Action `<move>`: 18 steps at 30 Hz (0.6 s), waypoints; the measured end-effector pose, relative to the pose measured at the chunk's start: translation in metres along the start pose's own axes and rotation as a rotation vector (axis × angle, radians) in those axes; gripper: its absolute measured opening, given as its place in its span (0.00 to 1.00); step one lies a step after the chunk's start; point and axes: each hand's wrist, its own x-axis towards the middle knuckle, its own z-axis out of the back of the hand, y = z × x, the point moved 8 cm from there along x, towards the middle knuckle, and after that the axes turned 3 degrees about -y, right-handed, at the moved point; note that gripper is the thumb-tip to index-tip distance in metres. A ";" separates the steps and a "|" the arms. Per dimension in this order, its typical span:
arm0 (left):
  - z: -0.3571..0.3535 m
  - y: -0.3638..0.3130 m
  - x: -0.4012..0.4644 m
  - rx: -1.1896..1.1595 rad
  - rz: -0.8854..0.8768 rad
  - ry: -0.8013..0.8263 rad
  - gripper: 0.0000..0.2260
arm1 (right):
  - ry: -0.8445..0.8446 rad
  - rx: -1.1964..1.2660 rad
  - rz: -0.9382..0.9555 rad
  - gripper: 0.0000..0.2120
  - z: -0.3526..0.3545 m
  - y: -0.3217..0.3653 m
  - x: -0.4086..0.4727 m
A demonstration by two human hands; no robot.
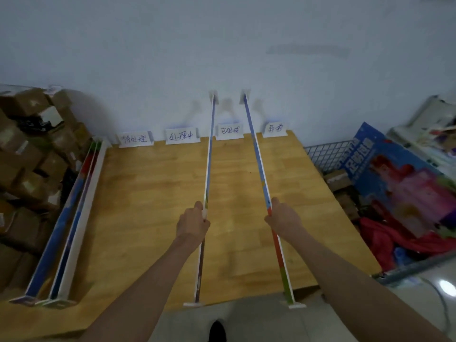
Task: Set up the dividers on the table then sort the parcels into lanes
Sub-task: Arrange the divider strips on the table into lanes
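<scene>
— While gripping, where along each divider? Left grip clamped on the left divider, right grip clamped on the right divider; both past mid-length, toward the near end.

— And lying how? On edge across the wooden desk, far ends by the wall, near ends over the desk's edge.

— Shapes, materials? Thin, long, flat boards, colour-printed, white feet at the ends. Three more dividers bunched at the left edge. Cardboard parcels heaped far left. Four paper labels standing at the far edge.
</scene>
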 end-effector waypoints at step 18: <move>-0.065 -0.107 0.097 -0.013 -0.176 0.123 0.15 | -0.012 -0.022 -0.229 0.09 0.038 -0.109 0.087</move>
